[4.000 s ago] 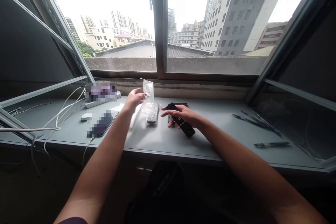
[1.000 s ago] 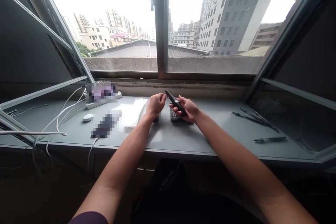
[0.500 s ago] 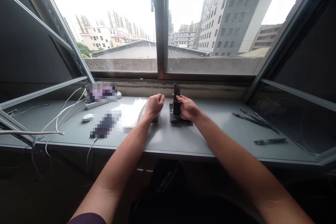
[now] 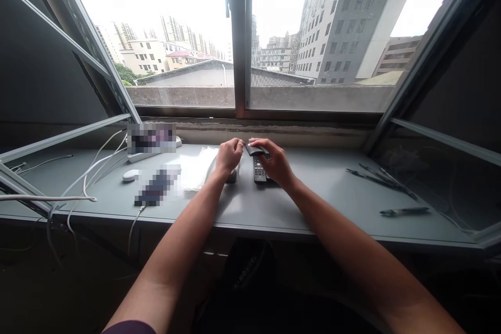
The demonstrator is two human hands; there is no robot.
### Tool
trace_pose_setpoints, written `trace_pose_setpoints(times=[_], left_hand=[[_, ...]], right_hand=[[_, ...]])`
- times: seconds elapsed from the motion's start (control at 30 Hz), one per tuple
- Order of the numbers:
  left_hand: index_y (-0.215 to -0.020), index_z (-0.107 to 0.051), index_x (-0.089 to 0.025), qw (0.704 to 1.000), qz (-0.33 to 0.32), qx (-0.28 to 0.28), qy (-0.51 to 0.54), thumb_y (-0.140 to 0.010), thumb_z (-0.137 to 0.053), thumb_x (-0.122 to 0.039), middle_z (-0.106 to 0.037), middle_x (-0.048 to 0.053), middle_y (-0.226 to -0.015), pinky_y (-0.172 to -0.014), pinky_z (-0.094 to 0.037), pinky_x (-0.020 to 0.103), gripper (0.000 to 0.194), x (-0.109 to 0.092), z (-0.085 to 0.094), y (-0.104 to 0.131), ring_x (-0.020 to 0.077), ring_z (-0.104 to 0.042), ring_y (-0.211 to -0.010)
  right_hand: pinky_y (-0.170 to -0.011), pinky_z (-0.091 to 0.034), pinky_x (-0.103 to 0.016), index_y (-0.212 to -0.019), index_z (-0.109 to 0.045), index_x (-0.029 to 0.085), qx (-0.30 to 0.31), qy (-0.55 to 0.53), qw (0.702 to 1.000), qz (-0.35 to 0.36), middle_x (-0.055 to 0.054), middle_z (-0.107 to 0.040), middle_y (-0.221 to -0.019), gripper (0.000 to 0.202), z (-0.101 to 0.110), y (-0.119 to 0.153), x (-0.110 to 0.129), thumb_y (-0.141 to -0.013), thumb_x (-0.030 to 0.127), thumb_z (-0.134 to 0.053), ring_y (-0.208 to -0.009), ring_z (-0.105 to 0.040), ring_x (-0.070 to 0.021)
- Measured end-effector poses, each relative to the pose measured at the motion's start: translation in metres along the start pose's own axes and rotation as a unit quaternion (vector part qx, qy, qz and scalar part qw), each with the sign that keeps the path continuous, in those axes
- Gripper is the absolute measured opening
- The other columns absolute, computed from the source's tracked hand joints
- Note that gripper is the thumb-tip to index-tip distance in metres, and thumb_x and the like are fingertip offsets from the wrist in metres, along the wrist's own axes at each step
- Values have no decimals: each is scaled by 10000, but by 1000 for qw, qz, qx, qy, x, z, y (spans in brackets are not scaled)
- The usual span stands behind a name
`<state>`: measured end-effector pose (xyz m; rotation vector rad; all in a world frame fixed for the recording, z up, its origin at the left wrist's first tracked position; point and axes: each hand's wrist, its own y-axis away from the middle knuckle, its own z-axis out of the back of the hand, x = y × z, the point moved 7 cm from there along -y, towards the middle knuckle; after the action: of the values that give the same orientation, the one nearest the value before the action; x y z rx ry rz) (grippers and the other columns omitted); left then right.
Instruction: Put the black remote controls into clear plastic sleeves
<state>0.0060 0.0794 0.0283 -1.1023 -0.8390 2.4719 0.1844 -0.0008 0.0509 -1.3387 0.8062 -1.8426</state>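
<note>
My right hand (image 4: 276, 162) is closed around a black remote control (image 4: 256, 151), which is tipped over with its end towards the left. Under it on the desk lies another black remote control (image 4: 259, 171) with rows of buttons, partly covered by the hand. Close by on the left, my left hand (image 4: 230, 155) has its fingers pressed together at the tip of the held remote; what they pinch, if anything, is hidden. Below the left hand, part of a dark object (image 4: 232, 176) shows. White, shiny plastic bags (image 4: 200, 171) lie beside the left wrist.
On the left are a white power strip (image 4: 148, 155) with cables, a white mouse-like object (image 4: 130, 176) and a blurred-out phone-shaped thing (image 4: 156, 188). Several dark pens (image 4: 383, 180) lie on the right of the grey desk (image 4: 332, 209). A window stands behind, with metal frames at both sides.
My right hand has turned over, tipping the upright remote leftwards until its end is by my left fingers. The left hand has shifted only slightly.
</note>
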Motion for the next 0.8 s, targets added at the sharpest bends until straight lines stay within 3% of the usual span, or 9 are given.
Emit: trace_pose_setpoints(times=[0.07, 0.17, 0.23, 0.3, 0.4, 0.53, 0.63, 0.8], left_hand=[[-980, -818, -221, 1000, 6, -5, 3, -1104, -497, -386, -821, 72, -920, -795, -487, 327, 382, -1, 2, 0, 233, -714, -812], [-991, -816, -216, 999, 15, -13, 33, -1142, -418, -476, -795, 58, -826, -805, -497, 323, 499, -4, 5, 0, 228, -722, -786], [-1064, -811, -223, 998, 10, -11, 64, -1154, -383, -514, -793, 43, -814, -808, -502, 313, 525, -6, 5, 0, 222, -738, -793], [-1142, -794, -225, 997, 8, -5, 78, -1145, -426, -503, -799, 35, -828, -812, -507, 305, 460, -6, 4, 0, 220, -750, -806], [-1242, -761, -208, 998, 22, 1, 57, -1107, -540, -445, -814, 51, -879, -858, -519, 318, 351, 0, 1, 0, 245, -768, -872], [-1172, -765, -194, 1000, 19, -5, -11, -1136, -447, -407, -819, 127, -1093, -961, -521, 366, 385, 8, -3, -2, 292, -752, -1064], [-1115, -773, -192, 997, 28, 12, -66, -1126, -445, -366, -800, 157, -1181, -1027, -511, 385, 371, 16, -9, -3, 303, -725, -1152], [-1108, -805, -194, 985, 68, 101, -124, -1058, -535, -296, -790, 180, -1246, -1070, -506, 411, 293, 32, -27, 2, 320, -712, -1211]], right_hand=[[-1091, -585, -440, -1242, -726, 264, -17, -31, 999, -40, -84, -810, -1242, 222, -2, 1, -12, -1038, 352, -720, -1190, -771, -283], [-970, -627, -420, -1425, -648, 238, -36, -45, 993, -107, -73, -820, -1112, 499, -4, 5, -31, -982, 421, -786, -1018, -791, -273], [-888, -632, -402, -1626, -510, 230, -17, -18, 990, -142, -34, -812, -990, 726, -7, 8, -39, -973, 393, -784, -873, -766, -245], [-826, -624, -378, -1739, -382, 250, 14, 14, 986, -163, 12, -787, -884, 832, -11, 10, -43, -996, 349, -742, -743, -714, -209], [-883, -621, -367, -1712, -483, 296, 50, 33, 986, -152, 11, -801, -927, 682, -17, 11, -42, -1051, 309, -647, -785, -722, -201], [-1066, -568, -393, -1462, -763, 261, 115, 53, 984, -124, -69, -829, -1203, 433, -30, 11, -46, -1083, 231, -557, -1089, -757, -251], [-1084, -538, -402, -1400, -800, 246, 166, 120, 969, -136, -105, -821, -1252, 395, -38, 13, -55, -1110, 215, -532, -1129, -733, -264], [-1119, -483, -417, -1379, -820, 241, 222, 244, 932, -149, -133, -794, -1157, 356, -45, 18, -61, -1124, 347, -595, -1149, -666, -289]])
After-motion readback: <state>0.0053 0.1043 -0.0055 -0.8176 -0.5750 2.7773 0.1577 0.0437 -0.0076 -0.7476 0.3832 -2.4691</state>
